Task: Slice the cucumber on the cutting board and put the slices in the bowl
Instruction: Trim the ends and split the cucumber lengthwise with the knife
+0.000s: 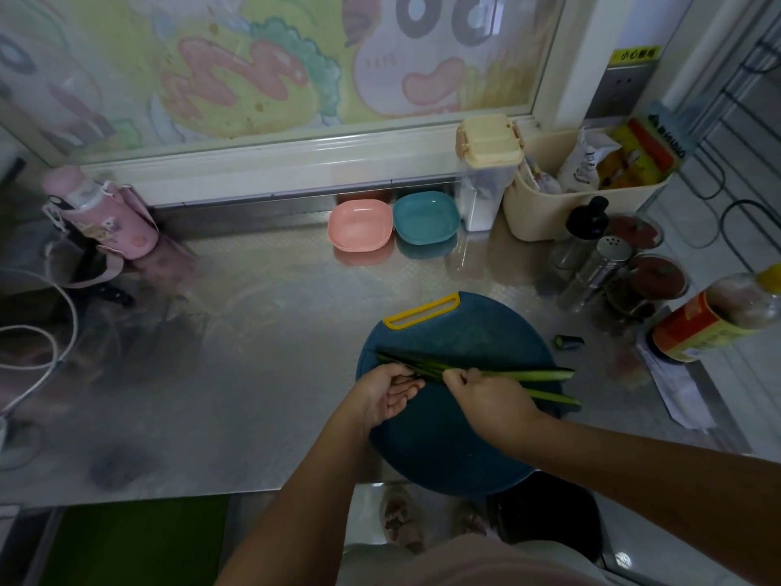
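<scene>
A round dark blue cutting board with a yellow handle lies at the counter's front edge and overhangs it. Long thin cucumber strips lie across its far half, fanning apart to the right. My left hand holds the strips' left ends between thumb and curled fingers. My right hand pinches the strips near their middle. A pink bowl and a teal bowl stand side by side at the back of the counter, both empty. No knife is in either hand.
A cut cucumber end lies on the steel counter right of the board. Shakers, jars and a sauce bottle crowd the right side, with a beige basket behind. At the left are a pink bottle and a black-handled knife.
</scene>
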